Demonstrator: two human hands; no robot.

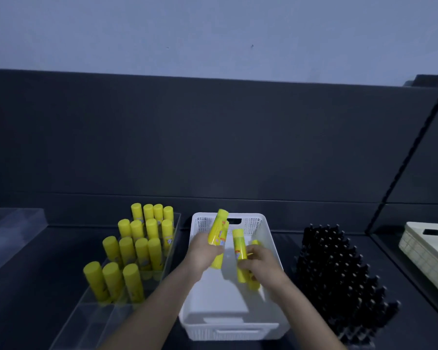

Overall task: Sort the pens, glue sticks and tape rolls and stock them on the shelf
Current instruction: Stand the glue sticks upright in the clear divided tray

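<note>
Over the white basket (271,251) in the middle of the dark shelf, my left hand (204,251) grips a bunch of yellow glue sticks (218,229) that point up and away. My right hand (261,261) holds more yellow glue sticks (239,245), one upright and others partly hidden under my fingers. Left of the basket a clear tray (91,314) holds several glue sticks (139,248) standing in rows. To the basket's right stands a dense block of black pens (339,274), caps up.
A second clear container (10,231) sits at the far left. A cream basket (427,251) is on the neighbouring shelf section at the right, behind a dark divider (402,173). The shelf's back panel rises close behind everything.
</note>
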